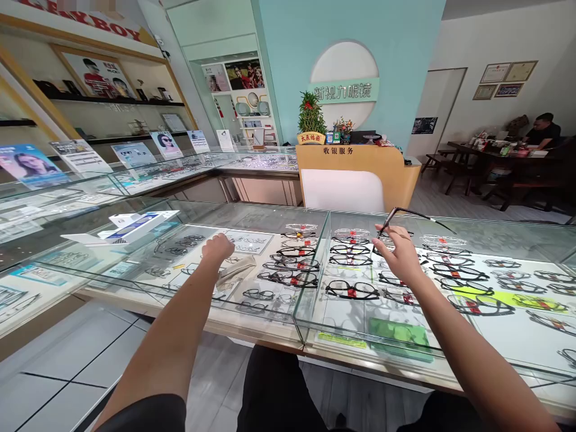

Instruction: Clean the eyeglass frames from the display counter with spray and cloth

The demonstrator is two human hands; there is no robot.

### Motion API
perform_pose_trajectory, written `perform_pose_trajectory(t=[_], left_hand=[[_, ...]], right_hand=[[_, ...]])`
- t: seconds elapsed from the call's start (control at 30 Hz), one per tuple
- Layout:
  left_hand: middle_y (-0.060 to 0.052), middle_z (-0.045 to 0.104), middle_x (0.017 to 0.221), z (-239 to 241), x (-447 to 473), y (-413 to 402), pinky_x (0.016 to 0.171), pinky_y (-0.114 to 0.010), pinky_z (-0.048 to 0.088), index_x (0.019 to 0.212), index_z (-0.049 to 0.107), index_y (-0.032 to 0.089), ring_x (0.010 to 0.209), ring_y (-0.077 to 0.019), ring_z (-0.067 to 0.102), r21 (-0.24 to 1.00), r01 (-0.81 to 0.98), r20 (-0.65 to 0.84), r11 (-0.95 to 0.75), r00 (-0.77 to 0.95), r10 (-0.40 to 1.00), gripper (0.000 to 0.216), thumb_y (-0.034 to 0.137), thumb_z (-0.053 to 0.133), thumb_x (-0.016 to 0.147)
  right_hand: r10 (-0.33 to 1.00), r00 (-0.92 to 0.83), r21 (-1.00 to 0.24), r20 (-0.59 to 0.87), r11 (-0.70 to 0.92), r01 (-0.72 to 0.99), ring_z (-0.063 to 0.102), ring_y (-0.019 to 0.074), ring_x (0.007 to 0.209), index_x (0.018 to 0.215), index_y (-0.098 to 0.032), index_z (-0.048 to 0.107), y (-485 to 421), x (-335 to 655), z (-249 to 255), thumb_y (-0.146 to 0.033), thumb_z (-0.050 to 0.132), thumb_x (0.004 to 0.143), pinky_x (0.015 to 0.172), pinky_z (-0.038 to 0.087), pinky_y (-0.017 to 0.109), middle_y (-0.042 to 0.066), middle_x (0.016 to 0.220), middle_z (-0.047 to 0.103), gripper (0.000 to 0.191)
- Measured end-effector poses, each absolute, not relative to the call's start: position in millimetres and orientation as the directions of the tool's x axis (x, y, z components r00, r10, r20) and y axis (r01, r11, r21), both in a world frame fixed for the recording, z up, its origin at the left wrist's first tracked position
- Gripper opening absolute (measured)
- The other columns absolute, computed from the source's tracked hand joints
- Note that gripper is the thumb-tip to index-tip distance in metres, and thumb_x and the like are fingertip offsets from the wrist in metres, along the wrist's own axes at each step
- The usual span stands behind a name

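Note:
My right hand (399,255) is raised over the glass display counter (270,210) and pinches a pair of thin black glasses (416,215), whose temples stick out up and to the right. My left hand (217,247) is curled closed and rests on the counter's glass top; whether it holds anything I cannot make out. Just right of it lies a beige cloth (236,271). Under the glass lie rows of eyeglass frames (351,290) with red tags.
A white tilted leaflet stand (128,229) sits on the counter at left. More glass counters (180,168) with upright cards run along the left wall. A wooden cashier desk (360,171) stands behind. A person sits at a dark table (499,157) at far right.

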State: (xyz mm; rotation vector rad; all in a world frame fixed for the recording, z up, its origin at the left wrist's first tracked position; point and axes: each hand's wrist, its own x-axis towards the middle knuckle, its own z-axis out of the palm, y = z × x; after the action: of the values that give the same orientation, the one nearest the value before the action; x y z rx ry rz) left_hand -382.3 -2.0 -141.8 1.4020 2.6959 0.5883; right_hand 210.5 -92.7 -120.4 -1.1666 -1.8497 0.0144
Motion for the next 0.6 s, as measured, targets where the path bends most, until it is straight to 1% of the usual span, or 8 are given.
perform_pose_trajectory(t=[0.1, 0.13, 0.17, 0.27, 0.33, 0.37, 0.47, 0.6], left_hand=[[-0.032, 0.067, 0.134, -129.4, -365.0, -0.8, 0.107, -0.066, 0.050, 0.133, 0.060, -0.002, 0.131, -0.0459, 0.064, 0.441, 0.767, 0.130, 0.466, -0.569, 0.812, 0.048, 0.026, 0.074, 0.096], [-0.036, 0.067, 0.129, -124.3, -356.1, -0.2, 0.105, -0.067, 0.049, 0.132, 0.058, -0.004, 0.129, -0.0502, 0.063, 0.478, 0.761, 0.136, 0.438, -0.556, 0.820, 0.049, 0.024, 0.073, 0.094], [-0.037, 0.068, 0.125, -119.1, -345.1, 0.5, 0.103, -0.066, 0.048, 0.131, 0.056, -0.003, 0.126, -0.0517, 0.064, 0.519, 0.755, 0.147, 0.401, -0.540, 0.829, 0.050, 0.026, 0.071, 0.094], [-0.024, 0.073, 0.114, -104.7, -300.0, 1.9, 0.098, -0.057, 0.050, 0.131, 0.053, 0.011, 0.111, -0.0430, 0.068, 0.650, 0.728, 0.206, 0.220, -0.447, 0.870, 0.046, 0.040, 0.065, 0.097], [-0.011, 0.072, 0.098, -97.3, -260.7, 0.8, 0.093, -0.047, 0.052, 0.126, 0.053, 0.019, 0.095, -0.0322, 0.068, 0.738, 0.673, 0.250, 0.038, -0.326, 0.912, 0.041, 0.049, 0.060, 0.099], [-0.007, 0.071, 0.093, -94.3, -239.3, -0.5, 0.090, -0.043, 0.053, 0.123, 0.054, 0.021, 0.088, -0.0277, 0.067, 0.780, 0.623, 0.272, -0.053, -0.262, 0.926, 0.038, 0.051, 0.058, 0.099], [-0.003, 0.069, 0.094, -87.7, -173.3, -7.5, 0.083, -0.034, 0.054, 0.115, 0.054, 0.023, 0.081, -0.0195, 0.065, 0.877, 0.399, 0.331, -0.268, -0.098, 0.939, 0.033, 0.050, 0.057, 0.096], [-0.003, 0.067, 0.090, -85.2, -97.2, -19.6, 0.077, -0.032, 0.054, 0.106, 0.057, 0.021, 0.076, -0.0162, 0.063, 0.931, 0.110, 0.342, -0.349, 0.080, 0.936, 0.028, 0.043, 0.059, 0.088]], right_hand=[[0.726, -0.122, -0.454, 0.677, 0.542, 0.707, 0.063, 0.0402, 0.132, 0.141, -0.022, 0.071, -93.7, 210.3, -117.6, -0.058, 0.055, 0.107, 0.114, 0.049, 0.061, 0.018, 0.134, 0.076, 0.052], [0.727, -0.116, -0.460, 0.676, 0.540, 0.705, 0.063, 0.0403, 0.132, 0.141, -0.022, 0.071, -94.0, 210.3, -116.5, -0.058, 0.055, 0.107, 0.114, 0.049, 0.061, 0.017, 0.134, 0.076, 0.051], [0.729, -0.111, -0.465, 0.676, 0.538, 0.703, 0.063, 0.0403, 0.132, 0.141, -0.023, 0.071, -94.2, 210.4, -115.4, -0.058, 0.055, 0.107, 0.114, 0.048, 0.061, 0.017, 0.134, 0.076, 0.051], [0.733, -0.098, -0.483, 0.673, 0.536, 0.692, 0.063, 0.0398, 0.132, 0.139, -0.024, 0.071, -94.4, 210.7, -113.1, -0.058, 0.056, 0.107, 0.114, 0.049, 0.061, 0.016, 0.133, 0.077, 0.049], [0.745, -0.097, -0.499, 0.660, 0.531, 0.685, 0.062, 0.0393, 0.134, 0.138, -0.024, 0.071, -94.5, 210.8, -112.5, -0.058, 0.056, 0.107, 0.114, 0.049, 0.060, 0.016, 0.133, 0.077, 0.049], [0.753, -0.097, -0.508, 0.650, 0.527, 0.681, 0.062, 0.0390, 0.135, 0.138, -0.024, 0.071, -94.5, 210.8, -112.4, -0.057, 0.057, 0.107, 0.115, 0.049, 0.059, 0.016, 0.133, 0.077, 0.048], [0.785, -0.098, -0.541, 0.612, 0.506, 0.672, 0.061, 0.0381, 0.137, 0.137, -0.024, 0.071, -95.2, 210.3, -112.4, -0.057, 0.057, 0.107, 0.115, 0.049, 0.058, 0.014, 0.134, 0.077, 0.047], [0.806, -0.101, -0.572, 0.583, 0.496, 0.653, 0.061, 0.0377, 0.137, 0.136, -0.025, 0.070, -95.9, 210.7, -112.0, -0.057, 0.056, 0.107, 0.113, 0.051, 0.057, 0.014, 0.135, 0.077, 0.046]])
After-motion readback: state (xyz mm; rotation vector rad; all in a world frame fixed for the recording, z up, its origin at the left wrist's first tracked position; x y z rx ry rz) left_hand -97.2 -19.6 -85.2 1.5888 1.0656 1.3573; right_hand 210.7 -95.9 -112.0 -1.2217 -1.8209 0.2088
